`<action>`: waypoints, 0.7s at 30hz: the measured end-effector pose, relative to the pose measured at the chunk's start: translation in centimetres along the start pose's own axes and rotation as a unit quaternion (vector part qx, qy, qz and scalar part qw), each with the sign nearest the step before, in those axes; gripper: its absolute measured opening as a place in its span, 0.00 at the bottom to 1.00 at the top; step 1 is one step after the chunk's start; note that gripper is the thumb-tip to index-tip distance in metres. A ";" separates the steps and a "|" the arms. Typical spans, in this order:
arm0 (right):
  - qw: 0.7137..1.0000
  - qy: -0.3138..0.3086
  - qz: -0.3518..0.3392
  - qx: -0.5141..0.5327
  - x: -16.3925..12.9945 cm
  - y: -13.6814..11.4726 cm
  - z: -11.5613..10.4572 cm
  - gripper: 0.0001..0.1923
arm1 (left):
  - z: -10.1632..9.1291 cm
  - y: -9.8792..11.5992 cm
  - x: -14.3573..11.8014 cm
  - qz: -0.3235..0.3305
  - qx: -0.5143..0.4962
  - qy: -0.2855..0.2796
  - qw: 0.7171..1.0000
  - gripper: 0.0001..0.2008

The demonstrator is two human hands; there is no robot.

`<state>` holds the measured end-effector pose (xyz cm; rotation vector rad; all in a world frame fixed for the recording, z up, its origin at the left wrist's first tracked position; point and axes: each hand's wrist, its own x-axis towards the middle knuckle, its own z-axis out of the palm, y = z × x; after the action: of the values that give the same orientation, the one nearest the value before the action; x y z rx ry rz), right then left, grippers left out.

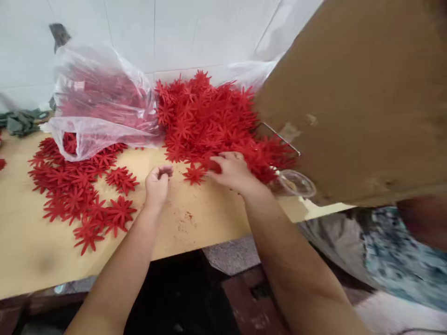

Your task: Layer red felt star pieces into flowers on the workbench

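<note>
My right hand (pixel 232 172) is at the front edge of a big heap of red flower-shaped cutouts (pixel 206 116). Its thumb and fingers close around a bit of red flower-shaped cutout (pixel 215 165), mostly hidden by the hand. Just left of those fingertips, a single red cutout (pixel 194 174) lies on the table. My left hand (pixel 158 185) hovers low over the tabletop with its fingers curled in, and nothing shows in them. Left of it are a small cluster of red cutouts (pixel 121 180) and a wider spread of them (pixel 70 186).
A clear plastic bag (pixel 104 102) full of red pieces stands against the white wall (pixel 195 32). A large cardboard box (pixel 356 102) looms at the right, with a clear plastic ring (pixel 296 183) by its lower edge. Dark green pieces (pixel 23 122) lie far left on the table (pixel 206 223). Patterned cloth (pixel 401 256) shows lower right.
</note>
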<state>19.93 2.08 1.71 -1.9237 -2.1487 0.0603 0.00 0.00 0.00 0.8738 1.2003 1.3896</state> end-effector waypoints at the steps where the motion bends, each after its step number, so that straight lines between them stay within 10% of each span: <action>1: 0.999 0.027 -0.016 0.005 -0.3 -0.2 -0.4 0.26 | 0.1 0.0 0.0 0.000 0.005 -0.003 1.000 0.12; 6: 0.968 0.116 -0.018 0.221 -1.8 -1.6 -1.6 0.15 | 0.1 0.1 0.0 0.007 0.015 -0.002 1.000 0.11; 11: 0.767 0.060 0.068 0.635 -3.1 -3.0 -1.2 0.16 | -0.1 0.2 -0.2 0.011 0.007 0.003 1.000 0.10; 15: 0.626 0.048 0.091 0.773 -4.3 -3.9 -2.4 0.19 | -0.2 0.4 -0.2 0.005 0.002 0.007 1.000 0.10; 18: 0.555 0.067 0.085 0.825 -5.8 -5.8 -5.0 0.20 | -0.2 0.5 -0.5 0.001 0.009 0.010 1.000 0.10; 21: 0.558 0.077 0.039 0.825 -8.7 -6.9 -7.9 0.20 | -0.2 0.5 -0.7 -0.009 0.020 0.003 1.000 0.10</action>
<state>15.71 -8.39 9.32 -0.6625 -0.8088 1.2944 -0.19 -0.73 0.55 0.8839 1.2413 1.3588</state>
